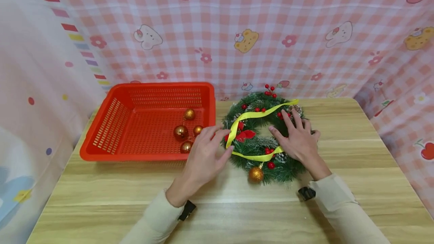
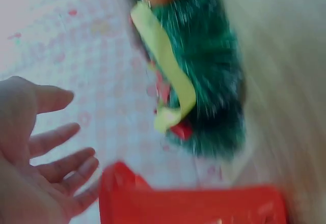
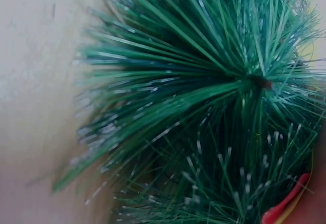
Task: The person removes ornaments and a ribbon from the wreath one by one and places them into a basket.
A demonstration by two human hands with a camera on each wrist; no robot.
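A green Christmas wreath (image 1: pixel 283 172) with red berries and pinecones lies on the table. A yellow ribbon (image 1: pixel 252 115) loops loosely over its left and front parts, beside a red bow-like decoration (image 1: pixel 245 135). From the wreath's front edge hangs a gold glitter ball (image 1: pixel 255 175). My right hand (image 1: pixel 300 142) rests on the wreath's right side with fingers spread. At the left edge, by the ribbon's bend, is my left hand (image 1: pixel 205 157); the left wrist view shows its fingers (image 2: pixel 56 138) loosely extended, holding nothing. Green needles (image 3: pixel 204 81) fill the right wrist view.
Left of the wreath stands a red plastic basket (image 1: pixel 149 156), close behind my left hand. Several gold balls (image 1: pixel 181 132) lie inside it, on the right. A checked pink curtain (image 1: pixel 217 59) hangs behind the wooden table (image 1: pixel 237 214).
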